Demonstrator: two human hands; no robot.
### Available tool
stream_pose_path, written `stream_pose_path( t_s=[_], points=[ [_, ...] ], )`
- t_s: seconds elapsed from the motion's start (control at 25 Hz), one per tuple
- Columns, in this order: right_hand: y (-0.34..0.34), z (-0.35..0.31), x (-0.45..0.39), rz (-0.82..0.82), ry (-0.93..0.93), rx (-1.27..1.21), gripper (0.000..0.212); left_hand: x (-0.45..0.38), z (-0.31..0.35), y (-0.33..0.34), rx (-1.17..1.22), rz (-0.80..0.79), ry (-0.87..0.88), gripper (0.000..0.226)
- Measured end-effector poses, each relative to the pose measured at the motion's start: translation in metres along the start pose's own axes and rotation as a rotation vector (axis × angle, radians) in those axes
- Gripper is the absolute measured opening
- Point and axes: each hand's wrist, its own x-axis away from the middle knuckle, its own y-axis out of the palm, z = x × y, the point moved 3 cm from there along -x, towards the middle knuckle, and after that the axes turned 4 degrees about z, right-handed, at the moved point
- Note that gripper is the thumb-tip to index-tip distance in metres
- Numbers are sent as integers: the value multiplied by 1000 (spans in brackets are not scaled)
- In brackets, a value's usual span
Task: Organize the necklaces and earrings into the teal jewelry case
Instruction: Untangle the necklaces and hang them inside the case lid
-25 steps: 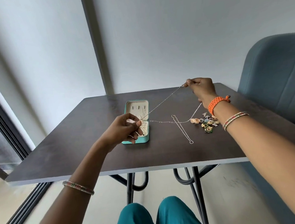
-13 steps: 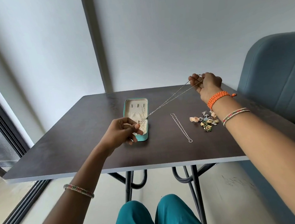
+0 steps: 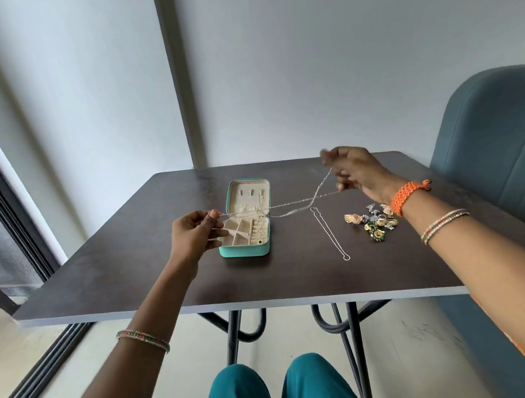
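The teal jewelry case lies open on the dark table, its cream compartments showing. A thin silver necklace is stretched above the case between both hands, its two strands crossing. My left hand pinches one end just left of the case. My right hand holds the other end, raised over the table's far right part. A second silver necklace lies straight on the table right of the case. A heap of several earrings sits beside my right wrist.
A blue-grey padded chair stands close at the table's right side. A dark window frame runs along the left. My knees in teal trousers are under the near table edge.
My left hand has moved left off the case, so the case's compartments now show. My right hand has lowered slightly, and the taut strands now cross over the case.
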Motion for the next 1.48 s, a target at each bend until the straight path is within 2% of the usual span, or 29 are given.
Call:
stream_pose_path(
  t_s=[0.12,0.24,0.32,0.4,0.44,0.56,0.64,0.68,0.72,0.88,1.0,1.08,1.16,1.2,1.28,1.32,1.4,1.48],
  points=[
    [5,-2,-1,-93,-167,484,6,-7,1,-5,17,109,16,15],
    [7,-2,1,-23,-326,1009,10,-9,-2,-8,-23,148,73,14],
    [8,-5,6,63,-408,1106,13,-8,-3,-9,-40,155,101,13],
    [6,-5,4,156,-343,890,19,-8,-2,-9,-37,144,72,14],
    [5,-3,3,148,-232,696,21,-8,-2,-10,-48,118,48,14],
    [8,10,4,-13,123,47,26,-5,-1,-10,-155,76,113,13],
    [8,7,6,-77,198,-251,32,-3,5,-9,-249,91,248,16],
    [6,4,6,-107,197,-308,36,-4,7,-9,-260,106,288,17],
    [5,1,6,-121,175,-284,38,-6,9,-10,-237,128,305,18],
    [-3,-5,7,-22,-30,114,45,-20,9,-17,-96,153,260,18],
    [-7,-3,6,34,-57,72,44,-17,3,-11,-66,94,158,23],
    [-11,0,4,49,-2,-28,43,-9,2,-7,-237,81,211,32],
    [-14,3,0,40,116,-228,41,-3,2,-3,-364,-79,173,32],
    [-15,3,-2,39,164,-316,41,1,0,1,-339,-231,65,30],
    [-13,-1,-5,53,207,-414,39,13,0,11,-154,-509,-196,25],
    [-11,-3,-6,71,222,-438,38,19,3,15,-52,-581,-257,20],
    [-8,-4,-8,170,259,-420,34,26,7,23,31,-665,-260,25],
    [-10,-2,-11,296,300,-304,30,32,4,27,-70,-687,-186,43]
  ],
)
